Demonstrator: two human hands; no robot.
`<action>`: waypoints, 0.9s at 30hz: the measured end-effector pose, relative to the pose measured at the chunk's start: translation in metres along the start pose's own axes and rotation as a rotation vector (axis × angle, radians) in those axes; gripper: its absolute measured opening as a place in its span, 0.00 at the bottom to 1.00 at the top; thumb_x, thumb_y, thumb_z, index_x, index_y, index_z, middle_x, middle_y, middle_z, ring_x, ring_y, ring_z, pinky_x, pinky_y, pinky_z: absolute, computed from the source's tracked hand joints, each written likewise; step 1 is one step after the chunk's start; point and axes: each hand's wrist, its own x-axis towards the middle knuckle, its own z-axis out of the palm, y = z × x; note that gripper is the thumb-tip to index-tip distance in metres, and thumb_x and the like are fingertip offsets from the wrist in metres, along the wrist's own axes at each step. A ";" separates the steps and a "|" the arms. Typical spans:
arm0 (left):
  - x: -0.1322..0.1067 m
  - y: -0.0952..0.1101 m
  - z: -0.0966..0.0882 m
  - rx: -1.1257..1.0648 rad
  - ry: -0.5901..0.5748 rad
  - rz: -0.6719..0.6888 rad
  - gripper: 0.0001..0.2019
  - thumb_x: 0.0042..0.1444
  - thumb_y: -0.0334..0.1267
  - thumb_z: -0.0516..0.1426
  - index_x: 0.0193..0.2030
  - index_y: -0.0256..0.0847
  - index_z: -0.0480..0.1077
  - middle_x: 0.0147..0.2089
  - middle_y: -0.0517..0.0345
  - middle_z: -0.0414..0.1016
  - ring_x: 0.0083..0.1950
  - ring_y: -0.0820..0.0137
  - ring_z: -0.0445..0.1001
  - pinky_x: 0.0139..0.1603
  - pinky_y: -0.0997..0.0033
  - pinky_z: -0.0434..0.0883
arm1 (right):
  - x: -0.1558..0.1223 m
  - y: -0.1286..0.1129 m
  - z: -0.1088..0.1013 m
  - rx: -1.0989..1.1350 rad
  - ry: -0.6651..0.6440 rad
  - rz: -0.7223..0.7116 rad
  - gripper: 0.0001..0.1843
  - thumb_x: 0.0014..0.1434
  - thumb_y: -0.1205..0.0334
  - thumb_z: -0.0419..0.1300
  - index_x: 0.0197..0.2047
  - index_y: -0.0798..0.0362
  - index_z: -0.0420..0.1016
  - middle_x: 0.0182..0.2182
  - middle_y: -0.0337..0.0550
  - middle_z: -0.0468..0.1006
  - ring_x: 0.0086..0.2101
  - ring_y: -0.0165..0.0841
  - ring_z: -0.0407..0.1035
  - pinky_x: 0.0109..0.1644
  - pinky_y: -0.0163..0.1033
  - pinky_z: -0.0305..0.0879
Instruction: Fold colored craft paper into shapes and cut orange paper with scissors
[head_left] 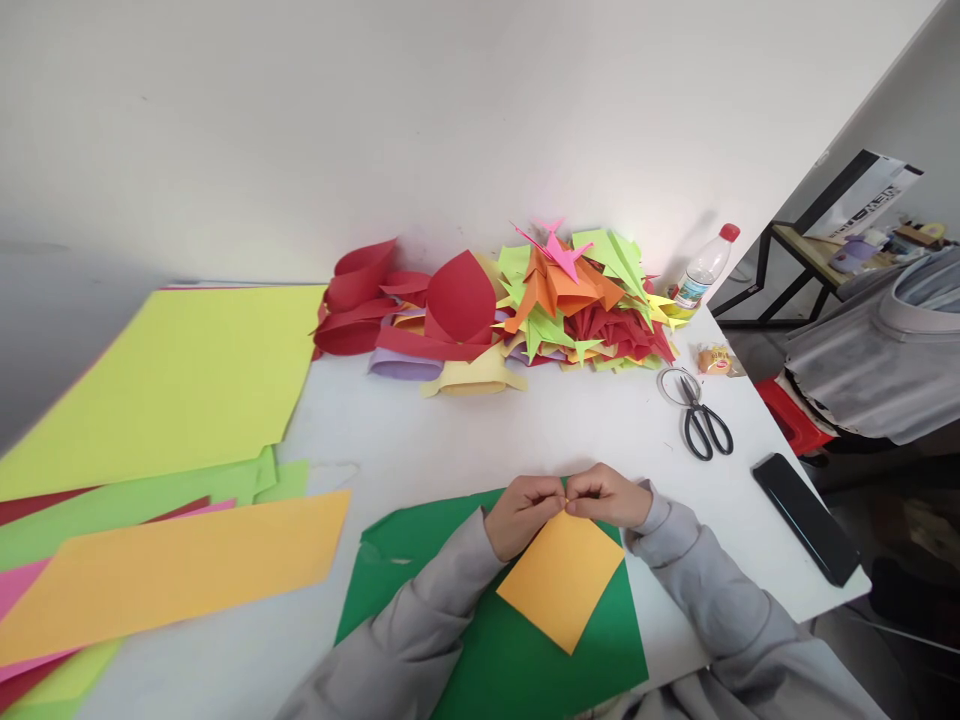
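My left hand (523, 512) and my right hand (609, 496) meet at the far corner of a small orange paper square (562, 578). Both pinch that corner, fingers curled closed, thumbs and fingertips pressed together. The square lies like a diamond on a green sheet (495, 640) at the table's near edge. Grey sleeves cover both forearms.
Large yellow-green, orange, pink and red sheets (172, 380) spread over the left of the white table. A heap of folded paper shapes (525, 300) lies at the back. Black scissors (703, 420), a black phone (806, 518), a plastic bottle (705, 268) and a small snack packet (716, 360) are on the right.
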 end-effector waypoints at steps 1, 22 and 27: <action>0.000 0.001 0.000 -0.002 0.004 -0.002 0.18 0.49 0.50 0.58 0.18 0.39 0.63 0.17 0.67 0.56 0.21 0.77 0.53 0.21 0.74 0.50 | 0.000 0.000 0.000 0.009 0.005 0.005 0.24 0.53 0.42 0.62 0.23 0.54 0.65 0.16 0.29 0.58 0.20 0.23 0.49 0.24 0.32 0.46; -0.001 -0.004 0.000 -0.088 0.011 -0.049 0.18 0.52 0.54 0.57 0.25 0.41 0.64 0.14 0.71 0.55 0.13 0.78 0.52 0.16 0.75 0.49 | 0.000 0.002 0.002 0.065 0.202 0.022 0.26 0.52 0.38 0.62 0.24 0.55 0.68 0.18 0.32 0.62 0.20 0.24 0.53 0.23 0.32 0.48; 0.000 -0.001 -0.002 -0.063 0.050 -0.028 0.16 0.49 0.50 0.59 0.23 0.40 0.65 0.18 0.67 0.59 0.19 0.77 0.55 0.21 0.75 0.52 | -0.003 0.008 -0.006 0.122 0.328 0.034 0.25 0.52 0.39 0.62 0.25 0.55 0.69 0.19 0.34 0.65 0.21 0.25 0.57 0.23 0.31 0.52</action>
